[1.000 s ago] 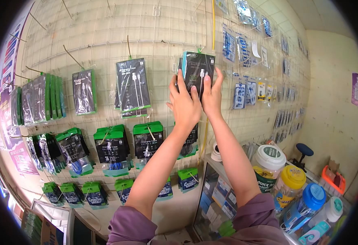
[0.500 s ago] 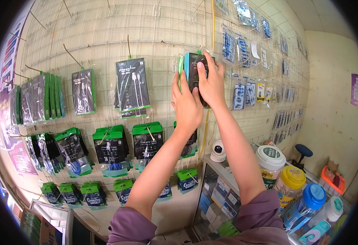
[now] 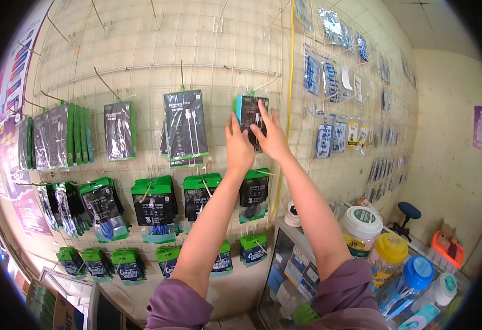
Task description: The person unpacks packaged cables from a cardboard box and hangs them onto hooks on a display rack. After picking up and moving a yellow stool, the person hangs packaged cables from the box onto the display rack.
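Clamping the stack of charging cable packs point(image 3: 246, 115) between both hands — left hand point(image 3: 240, 151) at one edge with thumb in front, right hand point(image 3: 274, 142) across the face and far edge — probably to hold it square and steady below the metal hook point(image 3: 265, 83). Hanging against the wire grid point(image 3: 241, 70), beside the neighbouring cable packs point(image 3: 185, 126); spaced apart, likely for readable fronts
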Tool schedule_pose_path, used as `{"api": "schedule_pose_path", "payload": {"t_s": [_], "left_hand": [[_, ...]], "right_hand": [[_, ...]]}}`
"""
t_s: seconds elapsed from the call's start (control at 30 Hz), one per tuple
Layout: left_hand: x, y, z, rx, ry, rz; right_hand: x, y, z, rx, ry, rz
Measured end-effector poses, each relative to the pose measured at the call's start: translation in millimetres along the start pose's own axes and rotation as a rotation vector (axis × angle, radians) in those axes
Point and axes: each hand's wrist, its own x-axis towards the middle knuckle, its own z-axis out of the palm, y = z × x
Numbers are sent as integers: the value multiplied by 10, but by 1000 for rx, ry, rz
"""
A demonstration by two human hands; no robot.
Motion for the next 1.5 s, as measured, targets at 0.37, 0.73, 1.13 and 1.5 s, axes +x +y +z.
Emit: {"api": "schedule_pose_path", "payload": {"t_s": [0.37,0.73,1.13,1.5], "left_hand": [[-34,114,10,13,42,-229],[-430,645,-144,-14,83,-7],[-2124,1538,-2506,134,-107,-23],[-3286,1874,-5717,998,-114,-538]], "right_hand": [[99,-2,85,-118,-225,195],[-177,-166,-97,67,214,104],[-2403,-2405,-40,1033,235,148],[-3320,-4596,1445,1202,-706,-94]]}}
